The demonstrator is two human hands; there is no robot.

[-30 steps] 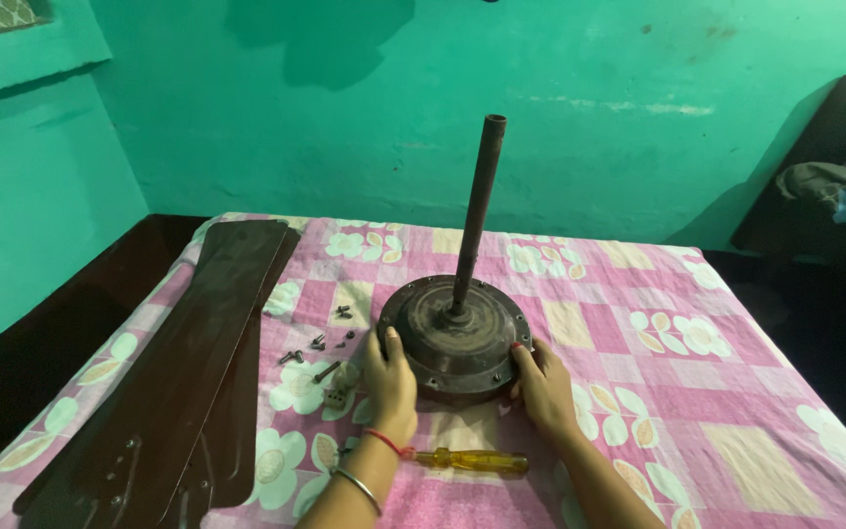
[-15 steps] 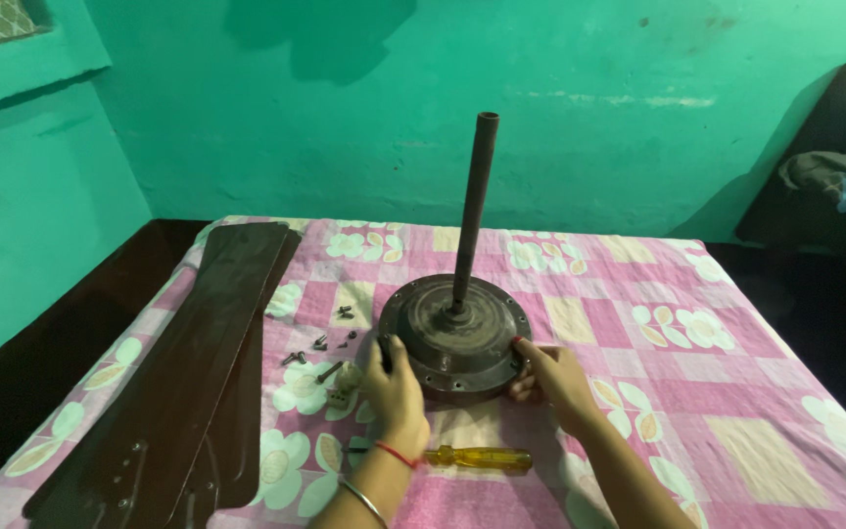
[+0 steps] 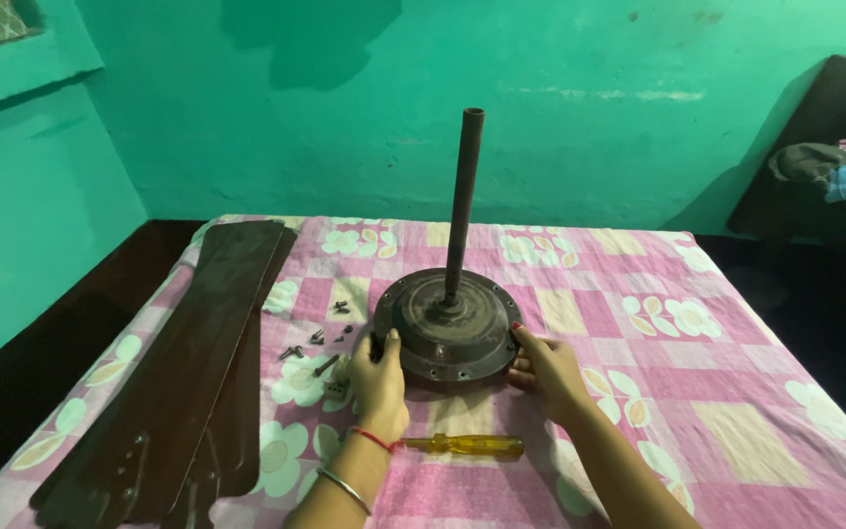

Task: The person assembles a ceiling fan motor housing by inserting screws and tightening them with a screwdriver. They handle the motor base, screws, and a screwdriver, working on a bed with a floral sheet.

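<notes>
Brown fan motor (image 3: 447, 328) between left hand (image 3: 379, 377), right hand (image 3: 545, 370).

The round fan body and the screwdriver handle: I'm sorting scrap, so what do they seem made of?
Fan body, gripped by left hand and right hand: probably metal, dull brown, grimy, with rim holes. Screwdriver handle: likely translucent yellow plastic, glossy.

I count one fan motor (image 3: 447, 328) with one rod (image 3: 462, 201). One screwdriver (image 3: 462, 445). Fan blades (image 3: 183, 377) are stacked, at least two, and I can't tell more. Loose screws (image 3: 320, 343): roughly six, too small to count exactly. Two hands, left (image 3: 380, 377) and right (image 3: 546, 370).
</notes>
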